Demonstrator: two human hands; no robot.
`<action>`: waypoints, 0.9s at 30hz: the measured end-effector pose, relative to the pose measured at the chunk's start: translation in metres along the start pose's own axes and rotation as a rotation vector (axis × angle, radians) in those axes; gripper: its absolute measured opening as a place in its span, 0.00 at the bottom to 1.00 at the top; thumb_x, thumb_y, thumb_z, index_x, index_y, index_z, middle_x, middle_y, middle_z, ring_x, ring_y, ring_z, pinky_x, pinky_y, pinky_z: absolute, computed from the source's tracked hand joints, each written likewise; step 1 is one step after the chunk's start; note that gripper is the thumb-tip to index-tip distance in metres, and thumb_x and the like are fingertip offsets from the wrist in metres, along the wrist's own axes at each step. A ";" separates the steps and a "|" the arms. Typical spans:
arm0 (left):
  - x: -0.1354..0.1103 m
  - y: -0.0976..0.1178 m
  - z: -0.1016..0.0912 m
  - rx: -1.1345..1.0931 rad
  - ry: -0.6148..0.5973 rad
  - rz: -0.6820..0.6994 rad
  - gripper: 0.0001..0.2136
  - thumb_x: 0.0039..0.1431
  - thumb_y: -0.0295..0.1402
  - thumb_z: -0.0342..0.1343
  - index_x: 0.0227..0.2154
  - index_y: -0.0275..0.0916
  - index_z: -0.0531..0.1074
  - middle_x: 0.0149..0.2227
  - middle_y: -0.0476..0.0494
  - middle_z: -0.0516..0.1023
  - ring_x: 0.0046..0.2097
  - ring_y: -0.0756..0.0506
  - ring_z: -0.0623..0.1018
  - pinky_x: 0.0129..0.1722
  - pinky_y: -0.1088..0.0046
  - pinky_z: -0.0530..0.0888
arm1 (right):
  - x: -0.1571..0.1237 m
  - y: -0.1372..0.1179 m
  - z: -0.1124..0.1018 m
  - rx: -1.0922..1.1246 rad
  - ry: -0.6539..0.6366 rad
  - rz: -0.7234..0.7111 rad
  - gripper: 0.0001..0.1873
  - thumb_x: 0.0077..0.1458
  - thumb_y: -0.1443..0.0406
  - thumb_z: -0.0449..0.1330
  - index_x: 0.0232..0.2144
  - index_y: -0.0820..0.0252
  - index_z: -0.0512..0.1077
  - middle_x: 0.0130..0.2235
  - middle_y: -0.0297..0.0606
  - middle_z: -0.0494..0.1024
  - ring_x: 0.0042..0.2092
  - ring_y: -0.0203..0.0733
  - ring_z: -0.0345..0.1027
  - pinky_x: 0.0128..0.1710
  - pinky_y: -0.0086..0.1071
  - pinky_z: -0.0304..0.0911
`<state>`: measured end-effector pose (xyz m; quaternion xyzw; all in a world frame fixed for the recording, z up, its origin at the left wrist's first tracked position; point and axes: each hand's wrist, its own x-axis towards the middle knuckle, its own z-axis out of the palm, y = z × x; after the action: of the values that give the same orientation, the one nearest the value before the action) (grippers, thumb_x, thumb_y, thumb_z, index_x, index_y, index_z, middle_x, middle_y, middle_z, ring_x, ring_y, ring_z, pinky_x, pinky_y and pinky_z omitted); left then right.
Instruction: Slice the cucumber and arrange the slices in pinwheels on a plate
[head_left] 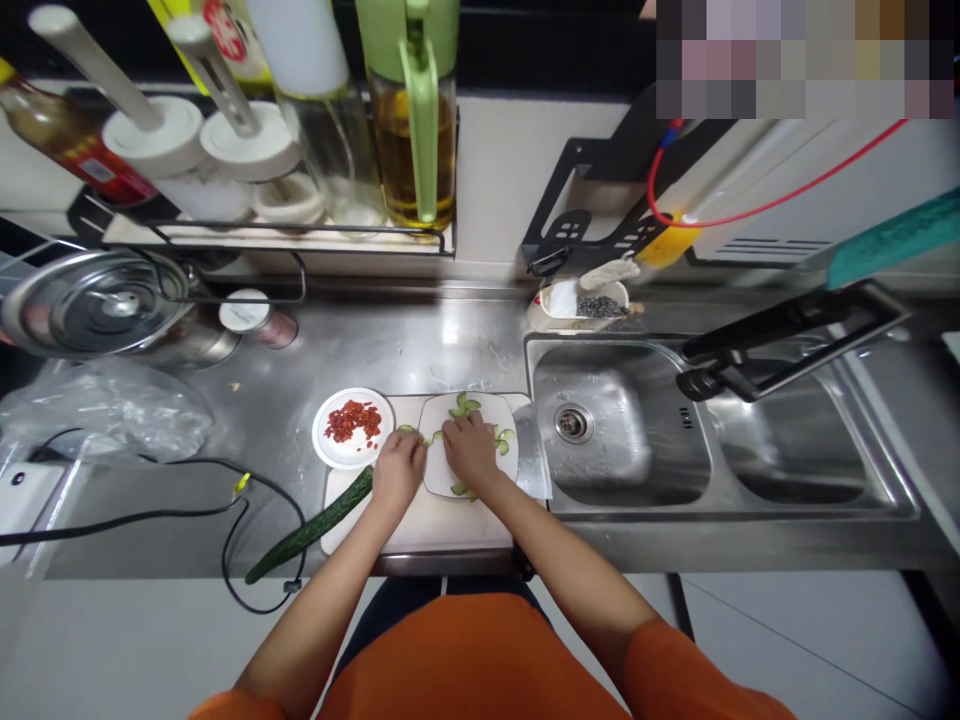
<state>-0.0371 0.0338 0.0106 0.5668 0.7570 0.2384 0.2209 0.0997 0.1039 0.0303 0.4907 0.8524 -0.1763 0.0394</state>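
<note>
My left hand (397,465) is closed in a pinch on thin cucumber slices (406,429) at the left rim of a white plate (439,475). Over the plate's middle, my right hand (469,448) points downward with its fingers bent together; what lies under the fingertips is hidden. Green-edged cucumber slices (463,404) lie in small fans at the plate's far, right and near sides. The plate rests on a white cutting board (427,535). A long piece of dark green cucumber (315,527) slants from the board toward the counter's front edge, just left of my left wrist.
A small white plate of chopped red pieces (352,428) stands left of my left hand. A shiny flat metal blade (534,460) lies right of the plate, beside the double sink (622,430). A black cable (225,530) loops at left. Bottles and jars fill the rack (300,240) behind.
</note>
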 end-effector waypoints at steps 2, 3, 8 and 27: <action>-0.002 -0.002 0.001 0.010 0.001 0.007 0.08 0.58 0.33 0.49 0.37 0.40 0.72 0.38 0.41 0.73 0.42 0.44 0.73 0.46 0.68 0.70 | -0.004 0.001 0.002 -0.007 0.024 -0.009 0.12 0.60 0.66 0.48 0.36 0.59 0.72 0.42 0.46 0.74 0.47 0.52 0.55 0.37 0.39 0.51; -0.003 -0.003 0.001 0.009 0.003 0.015 0.09 0.59 0.33 0.49 0.37 0.40 0.72 0.39 0.41 0.73 0.42 0.44 0.73 0.46 0.68 0.70 | -0.007 0.002 0.002 -0.006 0.034 -0.021 0.12 0.60 0.67 0.48 0.37 0.59 0.72 0.43 0.45 0.73 0.48 0.52 0.55 0.37 0.39 0.51; -0.003 -0.005 0.002 -0.018 0.028 0.068 0.10 0.58 0.32 0.49 0.42 0.38 0.71 0.40 0.39 0.74 0.44 0.43 0.73 0.48 0.67 0.69 | -0.023 0.005 0.008 -0.012 0.079 -0.164 0.17 0.60 0.68 0.47 0.48 0.57 0.68 0.50 0.44 0.71 0.50 0.52 0.54 0.39 0.40 0.51; -0.007 -0.011 0.011 0.027 0.105 0.153 0.09 0.58 0.32 0.51 0.39 0.38 0.72 0.37 0.40 0.75 0.41 0.43 0.74 0.44 0.66 0.71 | -0.033 0.017 0.023 -0.121 0.061 -0.286 0.24 0.59 0.72 0.44 0.56 0.63 0.63 0.59 0.48 0.63 0.59 0.59 0.48 0.47 0.50 0.52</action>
<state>-0.0370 0.0254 -0.0044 0.6127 0.7250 0.2739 0.1546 0.1288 0.0766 0.0125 0.3661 0.9235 -0.1134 0.0177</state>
